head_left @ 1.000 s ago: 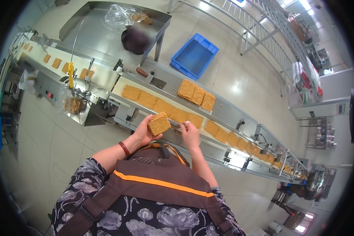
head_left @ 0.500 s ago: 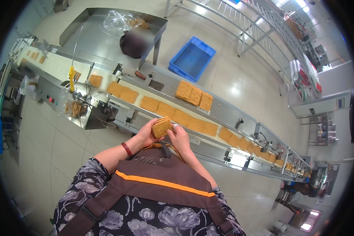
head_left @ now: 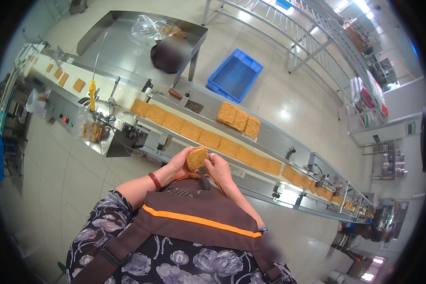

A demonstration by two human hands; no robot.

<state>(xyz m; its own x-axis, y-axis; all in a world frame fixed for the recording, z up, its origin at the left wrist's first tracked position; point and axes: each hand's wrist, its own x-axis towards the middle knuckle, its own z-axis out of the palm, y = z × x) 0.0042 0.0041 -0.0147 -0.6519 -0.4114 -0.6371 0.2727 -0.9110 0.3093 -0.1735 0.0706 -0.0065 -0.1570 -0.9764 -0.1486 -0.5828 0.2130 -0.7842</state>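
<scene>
My left hand (head_left: 178, 163) is closed round a square golden-brown crisp cake (head_left: 197, 157), held in front of my apron bib at the conveyor's near edge. My right hand (head_left: 219, 169) grips the same cake at its right side, fingers bent in. Whether more cakes lie behind the front one is hard to see. Beyond my hands, a row of similar cakes (head_left: 209, 139) lies close together along the conveyor belt, running from upper left to lower right. A few more cakes (head_left: 238, 117) lean together on the metal ledge across the belt.
A wooden-handled scraper (head_left: 188, 103) lies on the far ledge. Behind it are a blue crate (head_left: 235, 75) on the floor and a steel table (head_left: 116, 45) with a plastic bag and a dark item. At left, a yellow-handled tool (head_left: 92, 96) stands over a bag of broken pieces (head_left: 94, 131).
The cakes on the belt have travelled right, and a gap in the row before me is gone. The held cake has turned to show more of its broad face. My view has shifted slightly.
</scene>
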